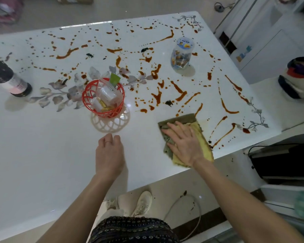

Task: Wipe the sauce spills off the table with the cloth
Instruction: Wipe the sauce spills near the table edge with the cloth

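I see the folded yellow-and-olive cloth lying flat under the right hand, whose straight, spread fingers press it onto the glossy white desk. Reddish-brown sauce streaks lie beyond and right of that hand. The left hand, loosely curled, holds nothing, nearer me than the red plastic lattice basket.
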{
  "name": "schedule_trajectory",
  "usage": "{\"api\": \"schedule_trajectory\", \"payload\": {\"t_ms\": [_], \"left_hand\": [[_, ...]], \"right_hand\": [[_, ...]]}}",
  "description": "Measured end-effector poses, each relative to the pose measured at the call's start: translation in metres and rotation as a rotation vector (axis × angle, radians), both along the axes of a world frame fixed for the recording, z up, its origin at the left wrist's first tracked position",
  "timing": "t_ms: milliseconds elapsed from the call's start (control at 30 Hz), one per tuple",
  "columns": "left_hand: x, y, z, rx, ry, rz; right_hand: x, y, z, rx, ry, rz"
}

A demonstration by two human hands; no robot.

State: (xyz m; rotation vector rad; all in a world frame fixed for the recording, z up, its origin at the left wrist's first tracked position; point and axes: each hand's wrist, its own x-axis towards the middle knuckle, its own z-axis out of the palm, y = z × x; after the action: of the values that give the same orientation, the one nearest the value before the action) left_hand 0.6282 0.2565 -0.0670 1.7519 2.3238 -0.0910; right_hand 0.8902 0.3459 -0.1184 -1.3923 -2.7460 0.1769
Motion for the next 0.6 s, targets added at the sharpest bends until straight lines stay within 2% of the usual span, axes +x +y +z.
{"api": "schedule_trajectory", "payload": {"t_ms": [100, 167, 300, 367, 433, 600], "left_hand": [[-0.002, 0.001, 0.001, -0.007, 0.025, -0.011], [-0.002, 0.001, 0.001, -0.005, 0.028, -0.011], [0.001, 0.003, 0.001, 0.006, 0.027, -0.004], [0.0, 0.002, 0.001, 0.013, 0.026, -0.015], [-0.002, 0.002, 0.0, 0.014, 0.031, -0.017], [0.0, 0.004, 0.003, 0.007, 0.043, 0.002]], "right_hand": [[-0.008, 0.018, 0.003, -0.015, 0.015, -0.269], [-0.026, 0.0, 0.004, -0.024, 0.029, -0.312], [-0.038, -0.056, -0.001, -0.011, 0.061, -0.027], [-0.027, -0.05, 0.0, -0.009, 0.073, 0.106], [-0.023, -0.029, -0.001, 0.01, 0.059, 0.129], [-0.048, -0.004, 0.001, -0.037, 0.073, -0.203]]}}
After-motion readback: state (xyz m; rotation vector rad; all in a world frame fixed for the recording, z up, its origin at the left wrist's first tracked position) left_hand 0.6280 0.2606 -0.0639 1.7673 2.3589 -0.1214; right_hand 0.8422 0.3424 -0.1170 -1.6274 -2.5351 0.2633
